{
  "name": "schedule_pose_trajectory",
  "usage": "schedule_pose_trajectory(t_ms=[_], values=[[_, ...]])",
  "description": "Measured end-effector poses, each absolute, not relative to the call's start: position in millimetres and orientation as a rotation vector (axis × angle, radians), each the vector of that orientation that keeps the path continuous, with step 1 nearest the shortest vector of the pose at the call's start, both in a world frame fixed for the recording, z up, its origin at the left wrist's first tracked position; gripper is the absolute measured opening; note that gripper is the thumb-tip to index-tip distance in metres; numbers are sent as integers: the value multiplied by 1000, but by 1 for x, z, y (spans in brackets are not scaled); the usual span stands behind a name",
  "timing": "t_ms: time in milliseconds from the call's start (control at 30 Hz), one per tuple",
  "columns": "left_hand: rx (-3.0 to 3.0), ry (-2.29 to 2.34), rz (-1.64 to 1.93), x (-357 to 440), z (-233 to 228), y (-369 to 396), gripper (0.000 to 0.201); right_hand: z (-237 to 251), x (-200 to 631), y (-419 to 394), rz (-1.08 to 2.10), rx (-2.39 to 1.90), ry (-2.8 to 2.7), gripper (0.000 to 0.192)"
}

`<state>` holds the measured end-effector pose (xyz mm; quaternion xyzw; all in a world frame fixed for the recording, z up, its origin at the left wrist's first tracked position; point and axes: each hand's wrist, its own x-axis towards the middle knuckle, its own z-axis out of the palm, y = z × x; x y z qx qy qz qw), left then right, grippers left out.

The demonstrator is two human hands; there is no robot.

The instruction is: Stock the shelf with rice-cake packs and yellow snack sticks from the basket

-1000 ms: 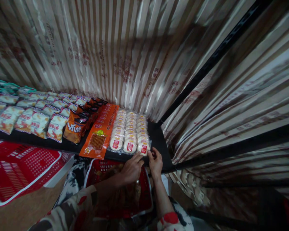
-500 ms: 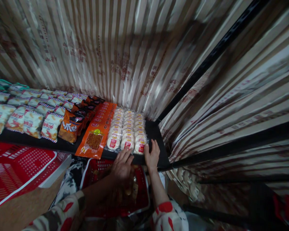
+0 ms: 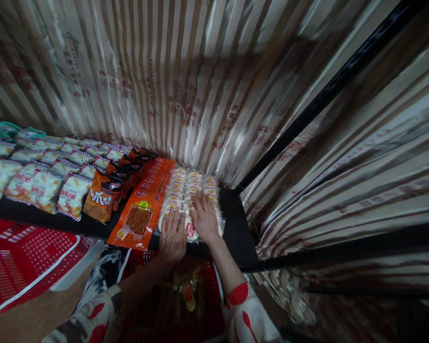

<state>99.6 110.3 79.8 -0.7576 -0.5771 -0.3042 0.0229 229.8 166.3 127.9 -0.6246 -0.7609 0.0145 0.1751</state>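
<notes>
The head view looks down on a black shelf (image 3: 241, 228) backed by shiny striped beige sheeting, where both hands lie flat on rows of round white cakes in clear plastic wrappers with small red labels (image 3: 195, 183), at the shelf's right end near the front edge. The left hand (image 3: 173, 236) rests with fingers spread on the nearest packs at the front lip; the right hand (image 3: 204, 218) lies palm down just beside it, a little further in; neither is closed around anything, both simply press on top. The risk I see is at that lip: the slick wrappers overlap like tiles, and a push toward the front could slide the nearest packs off into the red plastic basket (image 3: 200, 305) below. Too much weight from the palms might crush the soft cakes. A sideways shove could ride them over the long orange flat packets of brown sticks (image 3: 143, 209) touching them on the left, which already overhang the edge, and disturb the orange snack bags (image 3: 100, 200) beyond.
</notes>
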Motion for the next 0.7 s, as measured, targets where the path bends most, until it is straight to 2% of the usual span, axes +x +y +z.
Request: schedule_pose_trajectory(t_ms=[400, 700], values=[[-2270, -1778, -954, 94, 69, 124, 48, 134, 179, 243, 283, -1823, -2415, 56], [-2325, -1755, -891, 89, 70, 123, 57, 130, 170, 256, 414, -1872, -2425, 60]])
